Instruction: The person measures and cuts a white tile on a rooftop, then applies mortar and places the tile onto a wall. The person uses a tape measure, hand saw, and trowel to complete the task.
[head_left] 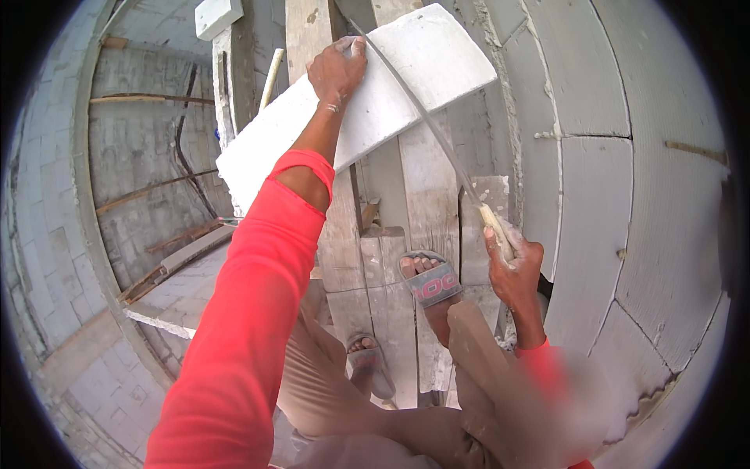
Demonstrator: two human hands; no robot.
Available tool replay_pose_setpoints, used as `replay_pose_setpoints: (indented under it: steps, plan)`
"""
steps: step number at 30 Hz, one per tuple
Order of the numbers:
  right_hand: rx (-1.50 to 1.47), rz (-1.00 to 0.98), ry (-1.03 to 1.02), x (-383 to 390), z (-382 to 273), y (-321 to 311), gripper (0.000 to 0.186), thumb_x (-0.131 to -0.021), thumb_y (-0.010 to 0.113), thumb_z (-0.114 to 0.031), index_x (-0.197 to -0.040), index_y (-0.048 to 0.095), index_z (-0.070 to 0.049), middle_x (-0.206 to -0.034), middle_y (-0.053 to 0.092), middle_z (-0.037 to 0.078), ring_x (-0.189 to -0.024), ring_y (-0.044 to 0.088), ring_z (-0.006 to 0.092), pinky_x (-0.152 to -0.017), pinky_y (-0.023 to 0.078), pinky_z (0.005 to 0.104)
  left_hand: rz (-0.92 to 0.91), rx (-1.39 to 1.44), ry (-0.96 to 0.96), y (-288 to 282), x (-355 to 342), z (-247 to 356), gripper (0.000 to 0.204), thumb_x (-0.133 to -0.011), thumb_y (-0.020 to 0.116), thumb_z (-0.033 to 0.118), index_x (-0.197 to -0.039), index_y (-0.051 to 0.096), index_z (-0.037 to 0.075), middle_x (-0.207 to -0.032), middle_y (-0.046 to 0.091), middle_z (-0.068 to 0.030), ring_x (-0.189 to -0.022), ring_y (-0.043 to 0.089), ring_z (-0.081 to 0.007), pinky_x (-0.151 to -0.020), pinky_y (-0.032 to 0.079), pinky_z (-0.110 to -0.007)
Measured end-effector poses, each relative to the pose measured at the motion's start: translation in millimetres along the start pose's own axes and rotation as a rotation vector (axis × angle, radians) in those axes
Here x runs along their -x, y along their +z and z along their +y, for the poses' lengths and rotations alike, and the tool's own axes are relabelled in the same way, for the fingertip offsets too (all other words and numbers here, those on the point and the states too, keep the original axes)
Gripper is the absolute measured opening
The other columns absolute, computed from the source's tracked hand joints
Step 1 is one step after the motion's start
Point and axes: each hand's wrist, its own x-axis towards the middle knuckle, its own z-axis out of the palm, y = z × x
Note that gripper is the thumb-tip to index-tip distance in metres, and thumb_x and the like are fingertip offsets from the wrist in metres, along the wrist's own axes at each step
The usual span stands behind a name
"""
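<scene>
A long white lightweight concrete block (pixel 426 66) lies slantwise across wooden planks (pixel 430 176). My left hand (pixel 338 70) is closed over its far edge, fingers bent, just left of a hand saw's blade. In my right hand (pixel 516 262) is the pale handle of the hand saw (pixel 426 117), gripped with the fingers wrapped round it. The narrow blade runs across the block's top from its near edge past its far edge. Whether the teeth have cut into the block cannot be made out.
A grey block wall (pixel 594 187) rises close on the right. My sandalled feet (pixel 430 277) stand on the planks. At the left, a lower floor and wall (pixel 148 148) show beyond an edge, with wooden strips. A small white block (pixel 218 17) tops a post at upper left.
</scene>
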Motion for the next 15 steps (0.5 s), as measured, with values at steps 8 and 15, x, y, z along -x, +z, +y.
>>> replay_pose_setpoints:
  steps: [8,15]
  plan:
    - [0.064,0.027,-0.122,-9.0,-9.1,1.7,0.033,-0.105,0.076,-0.020,-0.127,0.078,0.003,-0.067,0.060,0.000,-0.059,0.048,0.0069,-0.054,0.040,0.0305,-0.027,0.009,-0.047,-5.4,2.8,6.1,0.046,-0.102,0.064,0.059,-0.125,0.084,0.025,-0.118,0.081,-0.0194,-0.113,0.076,-0.0400,-0.104,0.055,-0.046]
    - [0.076,-0.034,-0.071,-18.0,-21.0,9.3,0.033,-0.104,0.075,-0.017,-0.129,0.077,0.004,-0.076,0.071,0.009,-0.064,0.060,0.0112,-0.061,0.048,0.0308,-0.072,0.022,-0.084,-11.0,3.5,8.7,0.047,-0.101,0.064,0.060,-0.126,0.084,0.025,-0.118,0.081,-0.0202,-0.113,0.076,-0.0407,-0.103,0.056,-0.047]
